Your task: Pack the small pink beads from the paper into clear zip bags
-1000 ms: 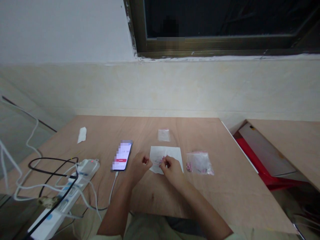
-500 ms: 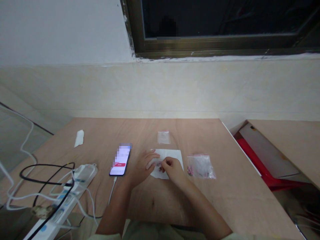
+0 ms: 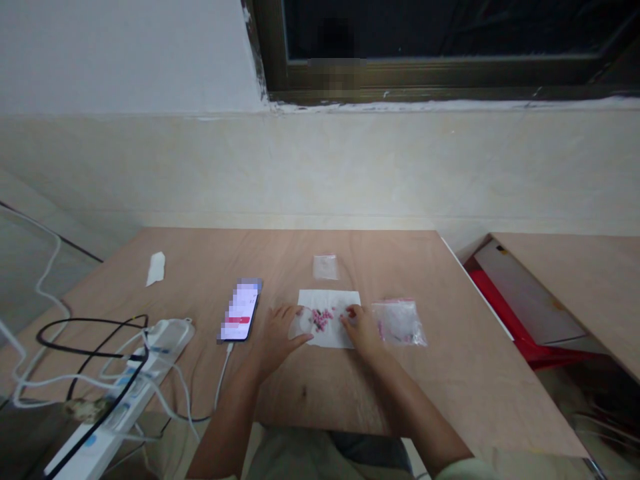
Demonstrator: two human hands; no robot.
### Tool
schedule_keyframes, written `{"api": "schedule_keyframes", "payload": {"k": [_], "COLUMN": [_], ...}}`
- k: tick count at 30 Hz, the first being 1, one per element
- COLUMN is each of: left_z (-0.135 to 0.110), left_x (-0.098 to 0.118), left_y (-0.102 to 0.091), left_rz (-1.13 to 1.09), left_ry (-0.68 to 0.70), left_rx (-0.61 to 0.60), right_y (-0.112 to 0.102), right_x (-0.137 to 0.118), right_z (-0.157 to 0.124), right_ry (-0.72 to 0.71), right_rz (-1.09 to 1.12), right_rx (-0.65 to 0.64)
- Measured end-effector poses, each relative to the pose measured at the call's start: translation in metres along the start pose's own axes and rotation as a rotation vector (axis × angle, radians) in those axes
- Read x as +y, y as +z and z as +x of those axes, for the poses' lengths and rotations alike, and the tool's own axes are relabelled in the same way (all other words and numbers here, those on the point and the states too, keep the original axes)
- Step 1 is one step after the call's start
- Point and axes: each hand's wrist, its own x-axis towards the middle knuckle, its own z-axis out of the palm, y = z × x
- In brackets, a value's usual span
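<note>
Some pink pieces (image 3: 321,320) out, apparently more bagged

Phone (image 3: 240,310) near the left hand (image 3: 279,332), whose fingers spread wide. Pink pieces lie loose on white paper (image 3: 333,340). Right hand (image 3: 364,327): fingers narrowed, hold cannot be told. Plastic bag (image 3: 400,323) just beside; then tabletop (image 3: 480,380) leaves room to its edge.

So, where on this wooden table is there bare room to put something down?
The tabletop is bare right of the larger zip bag, and between smartphone and paper scrap. Crowded: the centre, where left hand and right hand flank pink pieces on white paper, and around the power strip.
</note>
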Motion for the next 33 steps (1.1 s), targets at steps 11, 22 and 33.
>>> {"api": "schedule_keyframes", "payload": {"k": [11, 22, 33], "left_z": [0.007, 0.024, 0.014], "left_x": [-0.002, -0.01, -0.011], "left_y": [0.007, 0.007, 0.018], "left_rz": [0.04, -0.005, 0.06], "left_ry": [-0.028, -0.078, -0.043], "left_rx": [-0.022, -0.047, -0.046], "right_y": [0.002, 0.011, 0.016], "right_x": [-0.031, -0.031, -0.044], "right_z": [0.001, 0.017, 0.007], "right_ry": [-0.068, -0.111, -0.181], "right_rz": [0.177, -0.076, -0.025], "right_rx": [-0.002, -0.054, -0.063]}}
